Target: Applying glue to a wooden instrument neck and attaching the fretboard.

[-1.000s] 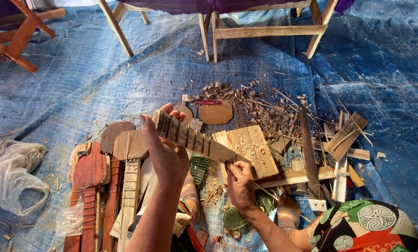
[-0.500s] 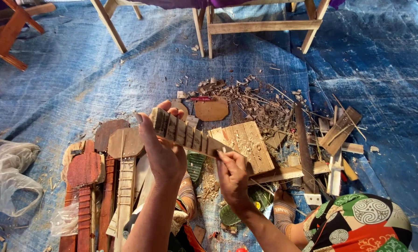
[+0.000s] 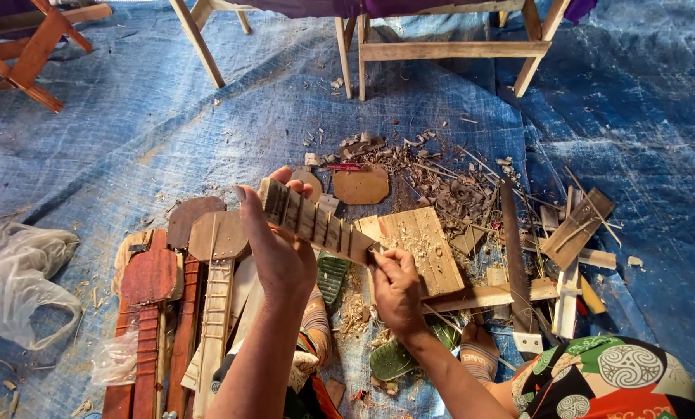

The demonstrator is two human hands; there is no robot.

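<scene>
head view: left hand [image 3: 281, 256] grips fretted neck [image 3: 316, 223]; right hand [image 3: 398, 291] touches its end.

Woodcarving workshop: shavings [image 3: 433, 178], tarp [image 3: 169, 132]

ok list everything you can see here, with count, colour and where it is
fretted wooden neck: 1, pale wood, held up at centre
wooden board: 1, pale, shavings on it, right of the neck
small instruments: several, red-brown and pale, lying lower left
wood scraps and shavings: many, brown, centre right
tarp: 1, blue, covering the ground
wooden frame legs: pale, top
plastic bag: 1, clear, far left
left hand: gripping the neck
right hand: at the neck's lower end
</scene>
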